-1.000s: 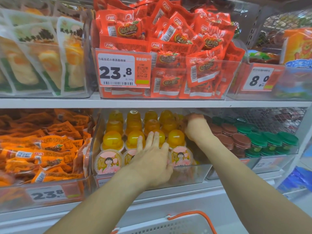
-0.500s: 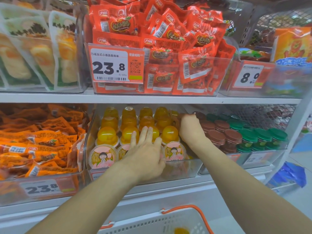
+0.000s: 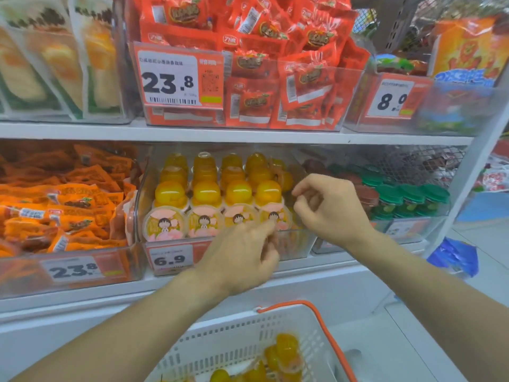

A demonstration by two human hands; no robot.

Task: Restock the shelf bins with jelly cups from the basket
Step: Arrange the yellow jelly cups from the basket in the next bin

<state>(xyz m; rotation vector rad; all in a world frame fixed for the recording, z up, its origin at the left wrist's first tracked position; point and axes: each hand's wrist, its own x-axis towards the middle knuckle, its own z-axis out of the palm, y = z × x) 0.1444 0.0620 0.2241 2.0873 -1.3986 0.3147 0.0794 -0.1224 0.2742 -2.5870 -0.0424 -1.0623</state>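
Both hands have been drawn back from the clear bin: left hand with fingers loosely curled by the front jelly cups, right hand half-curled, nothing seen held. Front cups are laid on their sides, lids facing out so labels are readable; those behind are stood dome-up. More cups are left in the basket below.
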